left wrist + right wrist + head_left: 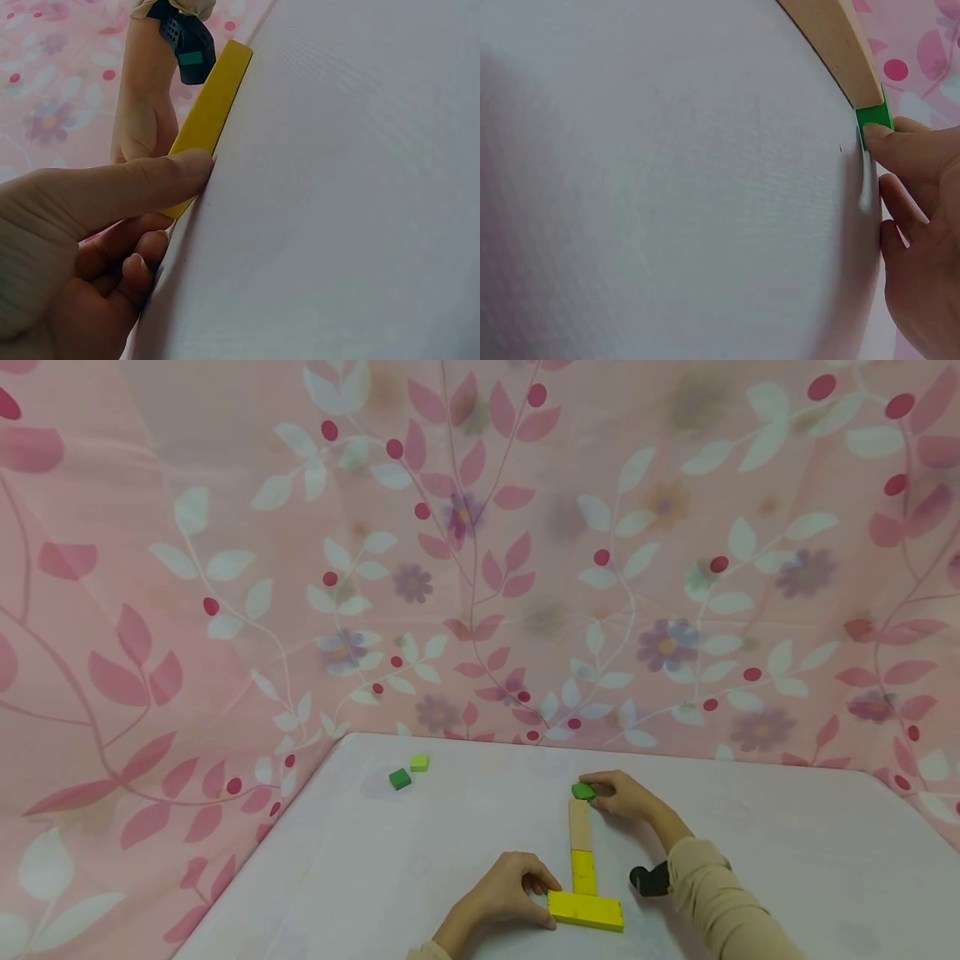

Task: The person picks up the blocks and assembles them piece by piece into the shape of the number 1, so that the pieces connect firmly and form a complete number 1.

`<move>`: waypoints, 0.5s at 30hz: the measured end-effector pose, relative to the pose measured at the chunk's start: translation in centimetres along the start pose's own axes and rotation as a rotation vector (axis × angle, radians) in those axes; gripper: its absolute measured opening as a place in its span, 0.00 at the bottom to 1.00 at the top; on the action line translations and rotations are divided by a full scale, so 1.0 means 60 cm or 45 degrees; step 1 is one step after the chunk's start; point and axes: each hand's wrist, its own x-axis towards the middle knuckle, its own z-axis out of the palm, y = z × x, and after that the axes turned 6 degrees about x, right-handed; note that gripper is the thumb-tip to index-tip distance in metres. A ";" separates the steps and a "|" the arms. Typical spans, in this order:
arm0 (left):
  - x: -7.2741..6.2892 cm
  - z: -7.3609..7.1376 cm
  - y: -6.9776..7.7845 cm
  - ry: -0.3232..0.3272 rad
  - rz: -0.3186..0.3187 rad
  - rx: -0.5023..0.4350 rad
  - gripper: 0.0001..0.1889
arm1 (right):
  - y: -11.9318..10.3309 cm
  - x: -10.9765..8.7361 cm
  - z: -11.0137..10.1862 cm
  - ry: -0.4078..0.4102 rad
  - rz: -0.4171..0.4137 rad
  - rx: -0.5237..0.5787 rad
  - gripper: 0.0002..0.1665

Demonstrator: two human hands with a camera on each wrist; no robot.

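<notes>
Long yellow block (585, 911) up close, left end pinched by the left hand (513, 889)
Far behind it, to the left: dark green block (400, 779), light green block (419, 763); straight behind it: short yellow block (583, 872), tan block (579, 824), bright green block (582, 792) pinched by the right hand (624, 797)

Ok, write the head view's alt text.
The left hand grips a crosswise yellow bar, right hand a green block, at opposite ends of a row on a white table. Another yellow block and a tan block lie between. Farther left: a dark green block, a lime block.
</notes>
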 end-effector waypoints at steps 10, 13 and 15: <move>0.003 -0.006 -0.010 -0.045 0.002 -0.064 0.19 | 0.017 -0.008 -0.005 0.025 -0.162 0.051 0.24; 0.005 -0.011 -0.015 -0.069 0.027 -0.129 0.17 | 0.016 -0.006 -0.003 0.024 -0.094 0.072 0.24; 0.004 -0.016 -0.017 -0.080 0.030 -0.172 0.16 | 0.017 -0.005 -0.002 0.027 -0.068 0.064 0.24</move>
